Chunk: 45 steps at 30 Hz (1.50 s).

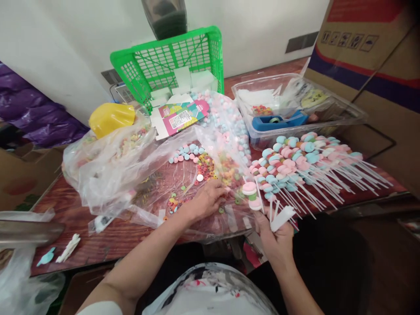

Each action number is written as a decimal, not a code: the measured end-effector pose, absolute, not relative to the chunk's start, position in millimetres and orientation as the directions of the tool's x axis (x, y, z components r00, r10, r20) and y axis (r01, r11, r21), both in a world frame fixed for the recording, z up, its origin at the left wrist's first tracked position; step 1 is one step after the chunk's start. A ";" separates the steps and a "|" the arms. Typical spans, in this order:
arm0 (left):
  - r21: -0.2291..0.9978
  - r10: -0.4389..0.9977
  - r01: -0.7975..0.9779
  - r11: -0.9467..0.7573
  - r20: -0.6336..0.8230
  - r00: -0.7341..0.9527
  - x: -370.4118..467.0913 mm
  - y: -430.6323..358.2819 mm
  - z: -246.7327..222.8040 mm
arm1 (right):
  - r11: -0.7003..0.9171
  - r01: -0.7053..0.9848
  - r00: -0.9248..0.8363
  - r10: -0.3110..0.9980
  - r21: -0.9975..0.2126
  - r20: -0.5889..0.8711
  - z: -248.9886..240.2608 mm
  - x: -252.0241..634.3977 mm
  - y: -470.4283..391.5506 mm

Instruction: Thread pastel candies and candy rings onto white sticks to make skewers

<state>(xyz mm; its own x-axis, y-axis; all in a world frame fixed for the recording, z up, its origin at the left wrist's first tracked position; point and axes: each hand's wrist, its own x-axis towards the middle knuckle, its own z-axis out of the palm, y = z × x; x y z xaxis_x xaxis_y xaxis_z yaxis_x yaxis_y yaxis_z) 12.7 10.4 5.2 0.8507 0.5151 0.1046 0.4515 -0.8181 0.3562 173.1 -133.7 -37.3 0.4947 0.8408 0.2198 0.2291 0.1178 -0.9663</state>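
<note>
Green crate [215, 33] upper centre, carton [364, 74] upper right; clear plastic [154, 162] spreads mid-frame beneath the half-curled left hand [210, 199], its hold unclear. Lower right, the right hand [275, 238] grips white sticks [282, 218], 1 candy stack [252, 195] just above.

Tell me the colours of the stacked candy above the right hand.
The stacked candy has pink and white ends, green middle. Head view shows it best.

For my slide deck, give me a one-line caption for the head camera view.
Right hand holding white sticks, left hand near loose candy, candy skewers piled alongside.
</note>
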 end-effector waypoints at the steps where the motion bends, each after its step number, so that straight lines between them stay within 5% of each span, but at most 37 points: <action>1: 0.364 0.528 0.457 -0.812 0.125 0.840 11.0 11.2 3.4 | 0.113 0.226 0.489 0.846 -0.968 0.213 -36.5 173.7 -134.3; 7: 0.206 0.408 0.370 -0.906 0.189 0.893 3.9 3.4 -2.8 | 0.146 0.299 0.447 0.852 -0.943 0.274 -33.4 174.1 -134.9; 13: 0.112 0.233 0.222 -0.969 0.095 0.968 4.0 -2.4 1.7 | 0.160 0.305 0.439 0.851 -0.939 0.288 -34.7 172.6 -133.0; 20: 0.288 0.421 0.376 -0.881 0.111 0.900 3.2 6.4 0.2 | 0.192 0.416 0.397 0.841 -0.889 0.368 -31.0 172.3 -130.7; 25: 0.418 0.321 0.274 -0.866 0.043 0.946 3.1 25.9 11.1 | 0.210 0.468 0.345 0.851 -0.859 0.396 -30.3 173.5 -129.6; 39: 0.331 0.125 0.161 -0.930 -0.126 0.984 -0.7 28.8 41.0 | 0.213 0.519 0.327 0.845 -0.828 0.423 -32.9 175.4 -130.4; 41: 0.329 0.167 0.187 -0.926 -0.089 0.982 -9.3 23.7 36.9 | 0.214 0.507 0.332 0.846 -0.835 0.418 -34.6 175.4 -131.0; 45: 0.331 0.469 0.400 -0.854 0.159 0.869 -33.0 9.0 18.6 | 0.214 0.479 0.317 0.862 -0.851 0.396 -36.8 174.9 -131.5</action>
